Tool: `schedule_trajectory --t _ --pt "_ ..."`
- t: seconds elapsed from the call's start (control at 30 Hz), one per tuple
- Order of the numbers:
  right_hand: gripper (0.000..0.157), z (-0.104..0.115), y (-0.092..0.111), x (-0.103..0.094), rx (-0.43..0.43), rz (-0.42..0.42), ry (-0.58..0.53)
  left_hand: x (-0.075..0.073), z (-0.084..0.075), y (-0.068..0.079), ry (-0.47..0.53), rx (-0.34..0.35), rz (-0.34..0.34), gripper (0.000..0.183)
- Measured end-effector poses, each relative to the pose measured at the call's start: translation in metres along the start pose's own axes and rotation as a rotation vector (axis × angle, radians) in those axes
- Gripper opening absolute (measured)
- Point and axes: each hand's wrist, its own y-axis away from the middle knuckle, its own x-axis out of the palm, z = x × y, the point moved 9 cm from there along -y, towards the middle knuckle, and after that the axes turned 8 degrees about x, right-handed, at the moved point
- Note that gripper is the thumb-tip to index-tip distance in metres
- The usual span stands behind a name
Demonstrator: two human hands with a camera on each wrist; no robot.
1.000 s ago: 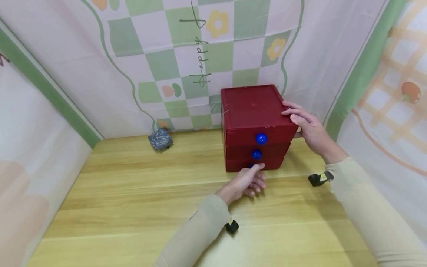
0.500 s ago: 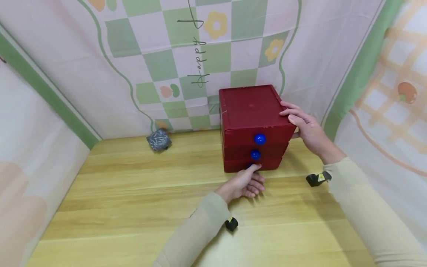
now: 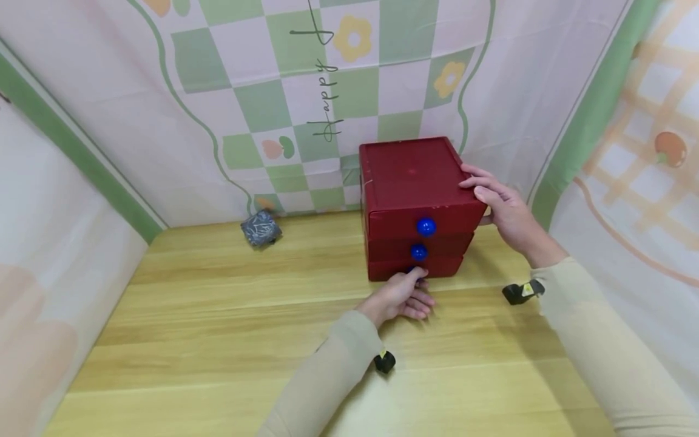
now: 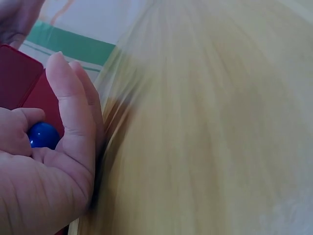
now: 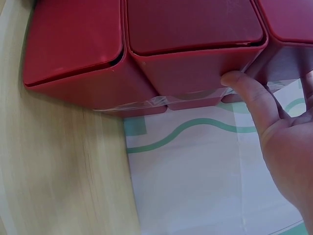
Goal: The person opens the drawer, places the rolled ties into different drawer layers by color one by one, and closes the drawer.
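A red cabinet (image 3: 412, 173) of three stacked drawers stands at the back right of the table, each drawer front bearing a round blue knob. At the bottom drawer (image 3: 445, 267), my left hand (image 3: 401, 296) pinches the lowest knob (image 4: 44, 135) between thumb and index finger. Its other fingers extend beside the knob, low over the table. My right hand (image 3: 508, 212) rests on the cabinet's upper right edge, fingers on the top. In the right wrist view, one finger of that hand touches the side of the middle unit. All three drawers look closed in the head view.
A small dark grey patterned packet (image 3: 261, 229) lies at the back left of the wooden table (image 3: 218, 340). A checked fabric curtain (image 3: 262, 106) hangs behind the table, with more fabric on both sides.
My left hand has shifted slightly, its thumb now bent over the lowest knob and more of that knob showing below it. My right hand keeps its place on the cabinet, which looks unmoved.
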Motion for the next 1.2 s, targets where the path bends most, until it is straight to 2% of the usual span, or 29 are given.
schedule_trajectory --t 1.2 --pt "0.032 0.0001 0.0022 0.0008 -0.005 -0.001 -0.008 0.0006 0.0008 0.0036 -0.017 0.012 0.017 0.041"
